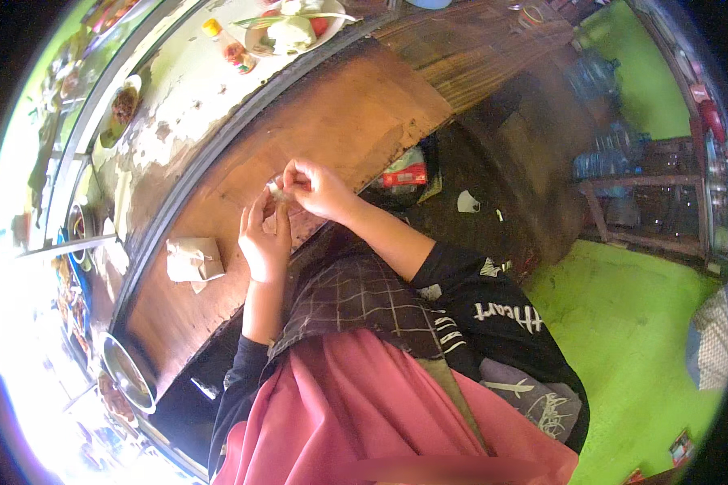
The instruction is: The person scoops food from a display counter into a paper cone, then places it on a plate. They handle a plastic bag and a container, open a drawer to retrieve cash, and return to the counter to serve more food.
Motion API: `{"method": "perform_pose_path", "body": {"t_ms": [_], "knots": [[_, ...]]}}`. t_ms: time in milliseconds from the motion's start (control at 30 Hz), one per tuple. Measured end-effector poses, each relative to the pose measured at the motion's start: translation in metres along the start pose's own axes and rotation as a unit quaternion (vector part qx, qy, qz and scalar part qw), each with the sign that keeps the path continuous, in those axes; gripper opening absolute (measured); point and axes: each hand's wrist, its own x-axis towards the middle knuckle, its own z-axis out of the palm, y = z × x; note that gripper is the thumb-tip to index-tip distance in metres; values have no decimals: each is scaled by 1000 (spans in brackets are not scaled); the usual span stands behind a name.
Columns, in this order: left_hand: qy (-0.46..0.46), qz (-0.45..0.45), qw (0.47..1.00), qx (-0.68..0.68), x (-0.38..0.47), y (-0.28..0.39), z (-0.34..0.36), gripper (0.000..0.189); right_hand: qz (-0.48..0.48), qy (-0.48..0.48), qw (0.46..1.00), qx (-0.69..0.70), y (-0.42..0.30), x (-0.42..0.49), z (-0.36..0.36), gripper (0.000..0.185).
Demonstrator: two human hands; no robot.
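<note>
Both hands meet over a brown wooden counter board. Between their fingertips is a small whitish, see-through thing, perhaps a little plastic bag; the fingers partly hide it. My left hand holds it from below, with the thumb and fingers raised around it. My right hand pinches it from the upper right, its fingers curled in. A folded brown paper packet sits on the board to the left of my left hand.
Beyond the board's dark raised edge, a worn ledge holds a yellow-capped bottle, a plate of vegetables and a dish of dark food. A metal bowl stands at lower left. Large water bottles are at right.
</note>
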Motion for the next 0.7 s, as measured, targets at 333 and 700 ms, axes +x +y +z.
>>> {"method": "perform_pose_path", "body": {"t_ms": [333,700], "knots": [[-184,9,982,48,18,-18,-16,11,-201,43,955,-214,-6,-23,1,19],[-94,-152,981,-76,2,-15,4,19,-152,10,979,-137,-2,-16,-15,21]]}}
